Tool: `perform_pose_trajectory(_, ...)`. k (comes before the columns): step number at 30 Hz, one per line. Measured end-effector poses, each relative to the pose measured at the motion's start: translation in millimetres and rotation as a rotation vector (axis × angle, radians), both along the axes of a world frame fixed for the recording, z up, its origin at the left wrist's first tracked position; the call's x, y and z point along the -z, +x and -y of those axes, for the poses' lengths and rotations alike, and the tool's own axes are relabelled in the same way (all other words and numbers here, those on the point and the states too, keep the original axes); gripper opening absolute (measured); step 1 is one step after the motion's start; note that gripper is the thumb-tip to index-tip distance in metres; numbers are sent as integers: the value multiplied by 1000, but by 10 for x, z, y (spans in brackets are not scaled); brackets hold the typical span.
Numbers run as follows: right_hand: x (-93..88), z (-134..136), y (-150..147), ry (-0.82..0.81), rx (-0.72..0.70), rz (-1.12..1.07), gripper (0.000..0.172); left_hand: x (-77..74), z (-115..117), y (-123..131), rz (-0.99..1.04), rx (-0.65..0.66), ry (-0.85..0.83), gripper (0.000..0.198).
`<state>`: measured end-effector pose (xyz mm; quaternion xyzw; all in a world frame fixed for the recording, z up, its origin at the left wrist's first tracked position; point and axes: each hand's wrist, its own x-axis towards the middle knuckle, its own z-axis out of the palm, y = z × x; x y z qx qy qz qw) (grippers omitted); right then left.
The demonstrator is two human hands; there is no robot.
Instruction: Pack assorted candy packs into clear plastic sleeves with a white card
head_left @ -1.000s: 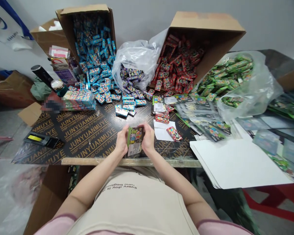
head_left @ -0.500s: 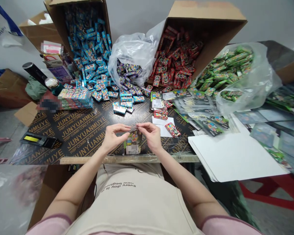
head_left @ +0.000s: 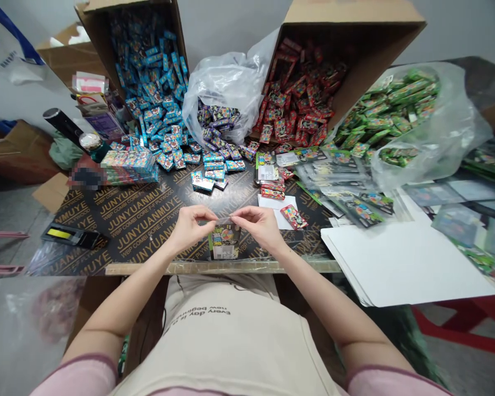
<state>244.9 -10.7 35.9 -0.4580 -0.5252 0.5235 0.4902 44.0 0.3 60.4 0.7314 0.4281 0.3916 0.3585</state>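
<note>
A small printed plastic pouch point(head_left: 225, 239), dark with green and a pale label, hangs upright over the table's near edge. My left hand point(head_left: 194, 225) pinches its clear top strip at the left between thumb and fingers. At the other end of that strip, my right hand point(head_left: 259, 224) pinches it the same way. What the pouch contains, if anything, cannot be made out. Just beyond my right hand lies a red candy-like packet point(head_left: 293, 216), partly on a white card point(head_left: 284, 204). Small red packets point(head_left: 273, 190) and another printed pouch point(head_left: 266, 168) lie behind that.
Cartons of blue boxes point(head_left: 152, 82) and red packets point(head_left: 297, 104) stand at the back, with a plastic bag of purple packets point(head_left: 220, 118) between them. Green packets point(head_left: 396, 104), flat pouches point(head_left: 346, 181) and white sheets point(head_left: 400, 264) lie right. A black-and-yellow tool point(head_left: 72, 235) lies left.
My right hand has slid a little to the right along the pouch's top, so my hands are slightly farther apart. The view has shifted slightly; the pouch remains between both hands.
</note>
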Motion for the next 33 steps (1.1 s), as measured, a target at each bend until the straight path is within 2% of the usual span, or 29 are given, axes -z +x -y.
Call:
perform_pose_trajectory(3,96,53,68,84,-17,74,16,79,72,-34,-123,61,287,8)
perform_pose_trajectory(5,189,112,107,197,-29,135,18,150,99,-62,-167,92,391,11)
perform_pose_trajectory(9,274,177,87,428,13,254,18,195,93,-66,-143,91,382,11)
perform_pose_trajectory(12,183,21,-44,450,-15,268,17,118,27,-90,-59,2,334,8)
perform_pose_trajectory(14,142,-233,-171,432,-31,236,22,101,-31,-188,35,-154,305,6)
perform_pose_trajectory(16,202,-577,-306,441,-19,264,39,192,-58,-375,143,-410,240,10)
perform_pose_trajectory(18,376,-941,-430,479,6,441,58,410,-16,-635,211,-688,123,18)
perform_pose_trajectory(19,489,-1106,-484,477,12,571,58,553,33,-777,204,-796,50,20)
perform_pose_trajectory(21,719,-1368,-573,418,13,821,56,851,166,-1040,146,-926,-93,23)
perform_pose_trajectory(22,818,-1457,-610,388,8,921,54,977,234,-1142,88,-931,-163,25)
perform_pose_trajectory(24,953,-1549,-676,357,-5,1047,51,1133,334,-1248,-55,-953,-142,30)
perform_pose_trajectory(26,999,-1527,-739,348,-6,1061,46,1145,343,-1199,-98,-941,-73,35)
perform_pose_trajectory(28,976,-1397,-799,349,9,955,44,1060,244,-1013,40,-880,-128,39)
perform_pose_trajectory(31,877,-1038,-840,402,16,724,46,913,-13,-622,424,-674,-499,46)
perform_pose_trajectory(33,791,-759,-801,438,-38,644,48,860,-162,-395,591,-543,-685,45)
